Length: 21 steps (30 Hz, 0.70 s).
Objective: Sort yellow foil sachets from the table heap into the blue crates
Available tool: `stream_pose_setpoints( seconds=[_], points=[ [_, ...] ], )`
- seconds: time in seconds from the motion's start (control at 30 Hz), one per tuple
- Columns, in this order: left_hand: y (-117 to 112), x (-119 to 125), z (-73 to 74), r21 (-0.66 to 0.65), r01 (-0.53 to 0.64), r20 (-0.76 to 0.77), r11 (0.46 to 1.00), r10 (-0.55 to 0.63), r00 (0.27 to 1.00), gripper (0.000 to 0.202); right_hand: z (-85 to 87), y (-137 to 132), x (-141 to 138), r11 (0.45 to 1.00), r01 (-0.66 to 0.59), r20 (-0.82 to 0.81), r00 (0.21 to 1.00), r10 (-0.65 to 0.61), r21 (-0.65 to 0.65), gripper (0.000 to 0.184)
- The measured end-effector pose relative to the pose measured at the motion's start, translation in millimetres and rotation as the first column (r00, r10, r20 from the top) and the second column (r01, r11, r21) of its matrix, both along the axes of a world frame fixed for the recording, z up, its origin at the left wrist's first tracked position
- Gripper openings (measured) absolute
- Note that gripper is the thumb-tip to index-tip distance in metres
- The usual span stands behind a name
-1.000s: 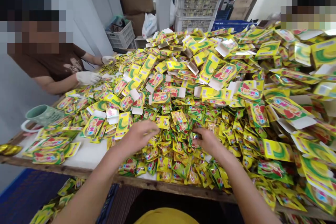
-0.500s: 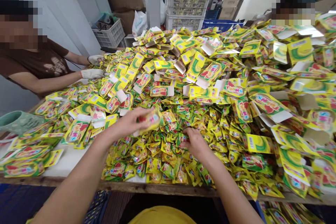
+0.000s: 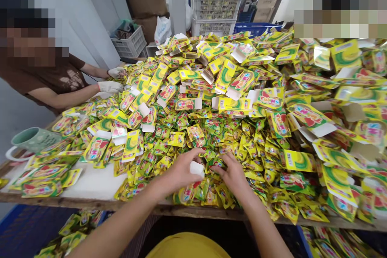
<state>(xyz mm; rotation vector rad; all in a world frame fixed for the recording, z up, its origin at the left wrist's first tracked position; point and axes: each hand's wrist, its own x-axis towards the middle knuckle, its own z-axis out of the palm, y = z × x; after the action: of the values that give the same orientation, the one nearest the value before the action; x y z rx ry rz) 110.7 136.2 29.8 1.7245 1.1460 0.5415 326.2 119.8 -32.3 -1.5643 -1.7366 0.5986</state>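
My left hand is closed round a small yellow carton whose white end flap shows by my thumb. It sits low over the near edge of the table. My right hand is just to its right, fingers curled and pinching into the heap of small yellow-green sachets. What it grips is hidden among the sachets. Flat yellow cartons lie piled behind the sachets.
A person in a brown shirt with white gloves works at the far left. A green mug stands at the left edge. White crates, a blue crate and brown sacks stand behind. Sachets lie on the floor.
My left hand came down and toward me with the carton, from raised over the sachets to the table's near edge. My right hand shifted slightly toward me.
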Motion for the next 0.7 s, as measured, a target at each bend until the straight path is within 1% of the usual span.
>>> stream_pose_setpoints(
  seconds=[0.03, 0.07, 0.1, 0.13, 0.17, 0.2, 0.27, 0.33, 0.4, 0.47, 0.53, 0.6, 0.63, 0.67, 0.7],
  points=[
    [-5, 7, -6.6, -0.03, -0.057, 0.046, 0.998, 0.058, 0.997, 0.072, 3.8, -5, 0, 0.999, 0.052, -0.072, 0.996, -0.051, 0.014, 0.017],
    [-11, 12, -12.8, -0.075, -0.105, 0.092, 0.992, 0.112, 0.989, 0.075, 9.0, -11, -1, 0.993, 0.116, -0.158, 0.981, -0.111, 0.025, 0.017],
    [-17, 14, -18.3, -0.124, -0.144, 0.137, 0.982, 0.161, 0.977, 0.078, 15.1, -16, -5, 0.984, 0.175, -0.252, 0.954, -0.162, 0.028, 0.02],
    [-23, 14, -23.1, -0.169, -0.177, 0.179, 0.97, 0.207, 0.962, 0.079, 21.6, -21, -11, 0.978, 0.207, -0.341, 0.922, -0.185, 0.03, 0.022],
    [-28, 12, -27.1, -0.208, -0.204, 0.219, 0.957, 0.249, 0.944, 0.077, 27.7, -25, -19, 0.978, 0.204, -0.408, 0.897, -0.173, 0.033, 0.023],
    [-32, 9, -30.3, -0.241, -0.226, 0.255, 0.944, 0.286, 0.924, 0.074, 32.7, -29, -29, 0.986, 0.165, -0.438, 0.889, -0.132, 0.038, 0.023],
    [-39, 2, -34.4, -0.291, -0.273, 0.316, 0.917, 0.362, 0.877, 0.066, 37.9, -34, -49, 0.997, 0.053, -0.401, 0.916, -0.024, 0.062, 0.018],
    [-44, -5, -36.7, -0.324, -0.335, 0.358, 0.885, 0.442, 0.822, 0.057, 37.0, -37, -65, 0.997, -0.028, -0.311, 0.949, 0.051, 0.077, 0.015],
    [-48, -11, -38.8, -0.337, -0.387, 0.386, 0.858, 0.501, 0.774, 0.052, 34.6, -37, -73, 0.994, -0.093, -0.218, 0.97, 0.103, 0.056, 0.015],
    [-51, -16, -41.5, -0.347, -0.41, 0.39, 0.844, 0.527, 0.755, 0.055, 36.4, -36, -74, 0.987, -0.162, -0.107, 0.981, 0.162, 0.007, 0.013],
    [-53, -20, -44.3, -0.378, -0.362, 0.372, 0.852, 0.498, 0.783, 0.054, 45.0, -33, -69, 0.966, -0.253, -0.009, 0.967, 0.253, -0.056, 0.013],
    [-56, -23, -46.6, -0.389, -0.275, 0.37, 0.879, 0.422, 0.827, 0.038, 58.0, -30, -62, 0.918, -0.378, 0.011, 0.924, 0.382, -0.119, 0.02],
    [-58, -24, -47.5, -0.38, -0.242, 0.389, 0.893, 0.391, 0.834, 0.029, 64.4, -28, -59, 0.894, -0.427, -0.005, 0.903, 0.43, -0.139, 0.025],
    [-59, -23, -48.4, -0.365, -0.226, 0.422, 0.903, 0.377, 0.825, 0.023, 70.0, -25, -56, 0.882, -0.447, -0.026, 0.893, 0.449, -0.146, 0.029],
    [-61, -22, -49.3, -0.351, -0.225, 0.464, 0.909, 0.377, 0.802, 0.021, 74.1, -23, -55, 0.89, -0.434, -0.038, 0.901, 0.433, -0.138, 0.03]
  ],
)
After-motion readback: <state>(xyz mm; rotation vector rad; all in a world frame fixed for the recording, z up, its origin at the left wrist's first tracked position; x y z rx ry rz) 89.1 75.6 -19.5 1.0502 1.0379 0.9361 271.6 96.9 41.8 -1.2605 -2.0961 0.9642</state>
